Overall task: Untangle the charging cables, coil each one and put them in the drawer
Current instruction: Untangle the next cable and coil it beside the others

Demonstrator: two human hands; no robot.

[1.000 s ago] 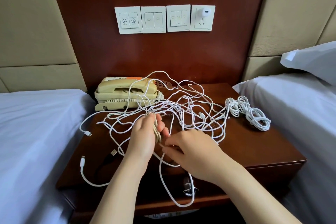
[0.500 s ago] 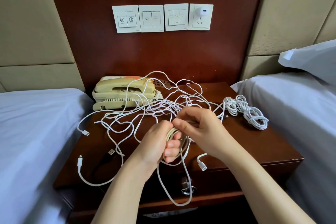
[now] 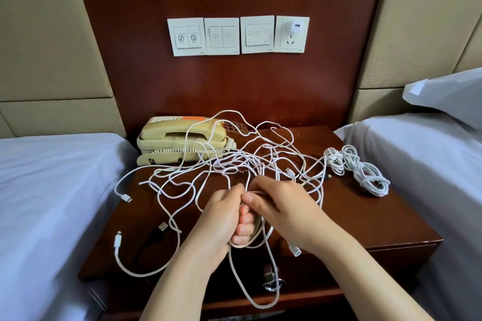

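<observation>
Charging cables (image 3: 234, 164), all white, sprawl in a loose tangle across the middle of the dark wooden surface (image 3: 378, 221). Nearest to us, one long loop (image 3: 260, 300) of them hangs over the front edge, in front of the drawer (image 3: 326, 273) and its metal handle (image 3: 272, 285). Just above that we see the left hand (image 3: 221, 219), its fingers (image 3: 243, 229) curled round a small coil (image 3: 260, 229) of white cable, gripping it over the front of the surface. The right hand (image 3: 284, 211) touches the left, its thumb and fingers pinching the same coil at the top. A white plug (image 3: 294, 249) dangles just below its palm. Left of the hands we find a white connector (image 3: 118, 242) on a curved lead near the front corner, a black cable with a silver USB plug (image 3: 163, 227) beside it, and another white connector farther back at the left edge. Beyond the hands the strands cross over one another, and some arch over the beige telephone (image 3: 182, 141) at the back left. On the right side of the surface lies a bundle (image 3: 357, 172) of wound white cable, near the tangle. A bed with pale sheets flanks the surface on each side, and the right bed (image 3: 417, 164) carries a pillow (image 3: 448, 96). Farthest off, on the wooden wall panel, we see a row of white switch plates (image 3: 221, 36) and a socket with a white charger (image 3: 294, 30) plugged in.
</observation>
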